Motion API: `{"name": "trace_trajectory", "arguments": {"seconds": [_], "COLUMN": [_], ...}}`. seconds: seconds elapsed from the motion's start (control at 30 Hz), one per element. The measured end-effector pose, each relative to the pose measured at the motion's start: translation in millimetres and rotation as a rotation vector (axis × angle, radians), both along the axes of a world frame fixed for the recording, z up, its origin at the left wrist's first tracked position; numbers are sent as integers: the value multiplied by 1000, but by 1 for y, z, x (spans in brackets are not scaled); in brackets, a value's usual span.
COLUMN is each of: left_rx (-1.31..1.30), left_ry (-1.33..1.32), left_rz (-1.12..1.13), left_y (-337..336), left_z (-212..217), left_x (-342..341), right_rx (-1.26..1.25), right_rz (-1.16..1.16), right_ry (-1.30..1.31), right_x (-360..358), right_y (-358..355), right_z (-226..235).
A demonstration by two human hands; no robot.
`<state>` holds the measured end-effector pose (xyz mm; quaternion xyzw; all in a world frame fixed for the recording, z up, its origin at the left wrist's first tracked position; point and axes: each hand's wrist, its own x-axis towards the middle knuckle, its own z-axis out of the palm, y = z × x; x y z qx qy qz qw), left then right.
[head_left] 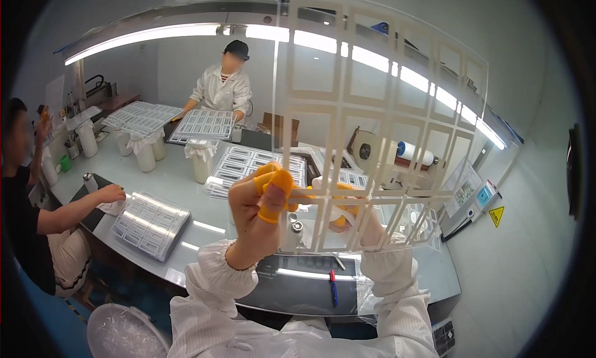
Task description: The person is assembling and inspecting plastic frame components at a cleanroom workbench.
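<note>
Above bench [180, 189], our left hand [256, 203] pinches clear sheet [380, 111] at left edge; right hand [355, 216] behind it, grip unclear. Sheet stands between us and roll [415, 153]; pen [333, 288] below, stacked panels [149, 223] left.

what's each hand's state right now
Left hand: closed, pinching a clear, plastic-looking rectangular sheet with pale grid.
Right hand: seen through the sheet; grip can't be told.

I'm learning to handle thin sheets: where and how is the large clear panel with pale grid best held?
Probably at its left and right edges, one grip coming from each side: the large clear panel with pale grid is broad, thin and held aloft. The left hand is low on its left edge.
</note>
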<state>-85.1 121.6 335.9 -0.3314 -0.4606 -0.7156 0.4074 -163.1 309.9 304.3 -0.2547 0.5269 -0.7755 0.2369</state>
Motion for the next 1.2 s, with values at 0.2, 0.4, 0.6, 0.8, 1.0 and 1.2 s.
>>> {"name": "trace_trajectory", "arguments": {"seconds": [0.2, 0.4, 0.6, 0.8, 1.0, 1.2], "left_rx": [110, 163, 211, 202, 276, 168], "left_ry": [3, -91, -45, -24, -79, -89], "left_rz": [36, 24, -40, -106, -14, -197], "left_y": [-5, -7, -11, -15, -9, -27], "left_z": [-15, -20, -23, -28, -30, -37], "left_x": [-8, -5, -20, -26, -29, -24], "right_rx": [99, 34, 76, 25, -26, -43], "right_rz": [-85, 118, 100, 70, 179, 217], "right_ry": [-14, 197, 145, 46, 58, 86], "right_x": [10, 14, 8, 5, -5, -6], "right_y": [-5, -14, -13, -13, -4, -4], "right_z": [-1, 1, -1, -1, -11, -15]}}
